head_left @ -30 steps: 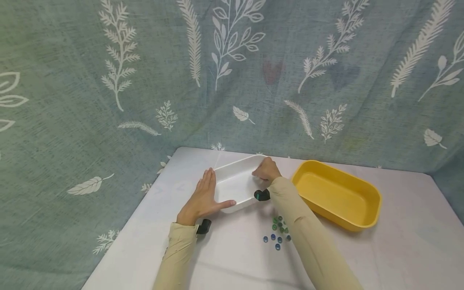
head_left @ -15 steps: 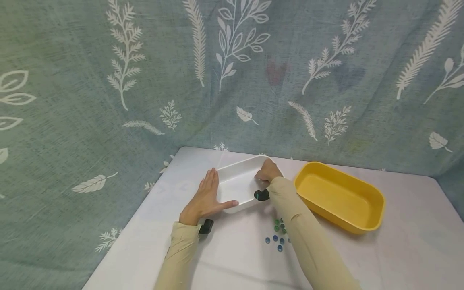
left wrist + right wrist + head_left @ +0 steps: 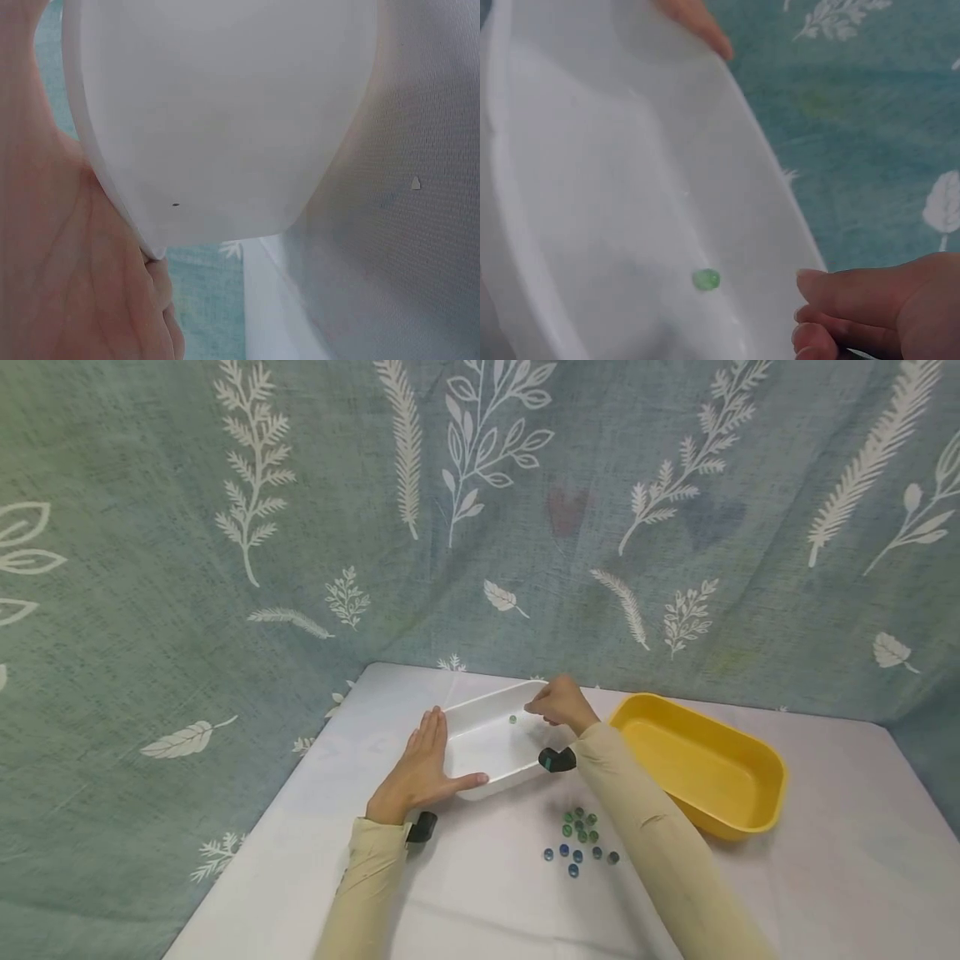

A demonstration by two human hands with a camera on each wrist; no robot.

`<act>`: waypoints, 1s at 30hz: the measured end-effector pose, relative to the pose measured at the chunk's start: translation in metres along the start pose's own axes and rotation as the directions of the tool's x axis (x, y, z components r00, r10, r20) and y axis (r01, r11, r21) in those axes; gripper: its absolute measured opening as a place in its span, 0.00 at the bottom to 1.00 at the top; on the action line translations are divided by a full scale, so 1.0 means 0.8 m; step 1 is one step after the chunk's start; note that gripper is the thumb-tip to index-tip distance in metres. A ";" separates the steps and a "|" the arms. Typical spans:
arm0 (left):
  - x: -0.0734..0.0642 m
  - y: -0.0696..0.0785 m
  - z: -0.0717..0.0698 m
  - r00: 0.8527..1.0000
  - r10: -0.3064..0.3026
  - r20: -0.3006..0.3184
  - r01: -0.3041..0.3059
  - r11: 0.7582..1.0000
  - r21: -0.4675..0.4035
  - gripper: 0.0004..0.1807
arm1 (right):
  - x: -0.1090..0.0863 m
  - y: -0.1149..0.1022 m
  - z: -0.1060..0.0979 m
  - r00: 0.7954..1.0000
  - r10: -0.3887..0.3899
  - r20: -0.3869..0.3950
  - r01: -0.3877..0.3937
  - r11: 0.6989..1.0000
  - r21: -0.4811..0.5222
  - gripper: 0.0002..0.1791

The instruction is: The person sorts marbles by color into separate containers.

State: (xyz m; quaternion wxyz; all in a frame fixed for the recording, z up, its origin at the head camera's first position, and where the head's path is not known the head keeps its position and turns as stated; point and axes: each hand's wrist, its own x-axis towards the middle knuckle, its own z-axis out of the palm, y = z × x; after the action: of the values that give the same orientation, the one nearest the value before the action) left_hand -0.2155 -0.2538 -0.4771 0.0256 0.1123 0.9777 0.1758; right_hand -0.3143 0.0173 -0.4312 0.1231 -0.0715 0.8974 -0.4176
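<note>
My left hand [image 3: 416,768] rests against the left end of a white plastic tray [image 3: 480,747], fingers straight along the rim and thumb stretched across the near corner. In the left wrist view its palm lies by the rim, beside the outer wall. One small green glass marble [image 3: 706,280] lies inside the tray near the far wall. My right hand [image 3: 562,703] hovers over the tray's right end, thumb and fingers loosely bent, nothing visible between them. In the right wrist view the thumb tip [image 3: 810,281] overlaps the tray's rim.
On the white tabletop [image 3: 480,877], nearer me, lie several green marbles [image 3: 582,837] and, just in front of them, several blue ones [image 3: 577,857]. A yellow tray [image 3: 772,768] stands to the right, partly behind my right sleeve. Patterned green fabric [image 3: 450,593] hangs behind the table.
My right hand has lifted from inside the white tray and shifted slightly right, its fingers loosening. A green marble now shows in the tray. The left hand keeps its place.
</note>
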 end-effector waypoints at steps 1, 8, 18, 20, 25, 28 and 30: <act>-0.001 0.000 0.000 1.000 0.001 0.000 -0.001 1.000 -0.003 0.76 | -0.004 0.000 -0.003 1.000 -0.013 -0.001 0.013 1.000 0.005 0.16; -0.001 0.000 0.001 1.000 -0.004 0.015 0.004 1.000 -0.009 0.76 | -0.048 0.009 -0.024 0.988 -0.150 -0.038 0.151 0.988 0.033 0.15; 0.006 0.001 -0.004 1.000 -0.012 0.016 0.012 1.000 -0.003 0.76 | -0.130 0.047 -0.039 0.976 -0.210 -0.059 0.216 0.968 0.126 0.14; 0.006 0.001 -0.003 1.000 -0.011 0.019 0.011 1.000 -0.006 0.77 | -0.141 0.059 -0.038 0.973 -0.221 -0.059 0.227 0.965 0.128 0.13; 0.005 0.000 -0.001 1.000 -0.013 0.022 0.013 1.000 -0.009 0.77 | -0.160 0.090 -0.035 0.971 -0.229 -0.064 0.236 0.961 0.143 0.13; 0.005 0.000 0.001 1.000 -0.014 0.018 0.014 1.000 -0.009 0.77 | -0.170 0.104 -0.033 0.971 -0.228 -0.068 0.236 0.960 0.151 0.14; 0.005 -0.001 0.002 1.000 -0.013 0.015 0.013 1.000 -0.010 0.77 | -0.175 0.112 -0.032 0.971 -0.229 -0.072 0.238 0.959 0.153 0.15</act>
State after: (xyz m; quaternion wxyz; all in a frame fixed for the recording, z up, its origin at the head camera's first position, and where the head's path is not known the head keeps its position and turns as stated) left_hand -0.2191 -0.2528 -0.4789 0.0345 0.1069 0.9773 0.1797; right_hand -0.1892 0.1254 -0.4613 0.0541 -0.1555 0.8490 -0.5020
